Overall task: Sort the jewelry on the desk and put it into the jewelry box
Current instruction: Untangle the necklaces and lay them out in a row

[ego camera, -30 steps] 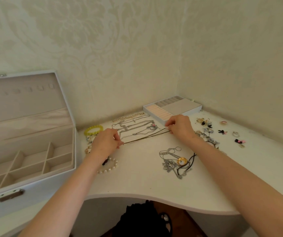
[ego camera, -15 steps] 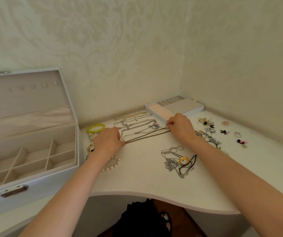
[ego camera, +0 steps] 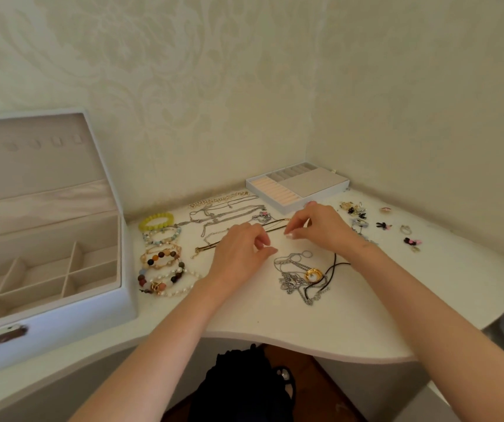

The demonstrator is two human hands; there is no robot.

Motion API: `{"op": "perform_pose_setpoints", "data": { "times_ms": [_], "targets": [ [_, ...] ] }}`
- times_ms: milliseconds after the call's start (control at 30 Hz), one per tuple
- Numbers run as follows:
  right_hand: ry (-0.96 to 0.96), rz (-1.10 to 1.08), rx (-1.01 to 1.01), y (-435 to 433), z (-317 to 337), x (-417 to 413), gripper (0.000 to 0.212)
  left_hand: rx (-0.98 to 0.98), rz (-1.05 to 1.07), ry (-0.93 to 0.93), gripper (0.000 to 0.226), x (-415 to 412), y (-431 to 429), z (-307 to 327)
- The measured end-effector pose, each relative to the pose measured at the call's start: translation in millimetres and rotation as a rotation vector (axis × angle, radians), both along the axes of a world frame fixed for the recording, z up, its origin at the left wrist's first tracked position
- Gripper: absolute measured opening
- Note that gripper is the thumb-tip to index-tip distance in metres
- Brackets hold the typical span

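Two hands meet mid-tabletop [ego camera: 351,324] over a thin dark cord necklace [ego camera: 276,228]. Left hand [ego camera: 240,254] grip is loosely curled and empty. Right hand [ego camera: 320,228] grip is curled, can't tell if it's pinching anything. The open white jewelry box [ego camera: 61,312] sits at the left.

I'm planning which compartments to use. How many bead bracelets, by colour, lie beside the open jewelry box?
Yellow bracelet: 1
Pale blue and white bracelet: 1
Gold and amber bracelet: 1
Dark mixed-bead bracelet: 1
White pearl bracelet: 1
Total: 5, though the lower ones overlap, so this is less certain.
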State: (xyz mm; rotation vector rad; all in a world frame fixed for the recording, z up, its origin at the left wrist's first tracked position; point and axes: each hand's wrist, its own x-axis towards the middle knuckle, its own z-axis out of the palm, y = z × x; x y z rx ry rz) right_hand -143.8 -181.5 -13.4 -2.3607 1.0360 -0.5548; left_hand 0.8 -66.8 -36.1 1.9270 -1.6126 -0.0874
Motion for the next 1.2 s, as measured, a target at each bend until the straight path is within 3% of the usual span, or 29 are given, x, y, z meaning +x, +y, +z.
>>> {"op": "perform_pose_setpoints", "data": {
  "times_ms": [333, 633, 933, 1067, 1200],
  "targets": [
    [-0.027, 0.227, 0.242, 10, -2, -27, 0.009, 0.165, -0.168, 0.018, 0.020, -14, -9, -3],
    [0.163, 0.355, 0.293, 18, 5, -48, 0.022, 0.001, -0.181, 0.110, 0.015, -13, -8, -20],
    [0.069, 0.286, 0.275, 21, 1, -51, 0.010, 0.029, -0.312, 0.190, 0.028, -16, -6, -17],
    [-0.037, 0.101, 0.140, 12, 1, -50, 0.013, 0.044, -0.363, 0.302, 0.032, -15, -4, -16],
    [0.157, -0.097, -0.075, 1, -2, -48, 0.014, 0.026, -0.353, 0.368, 0.029, -15, -3, -17]
  ]
}}
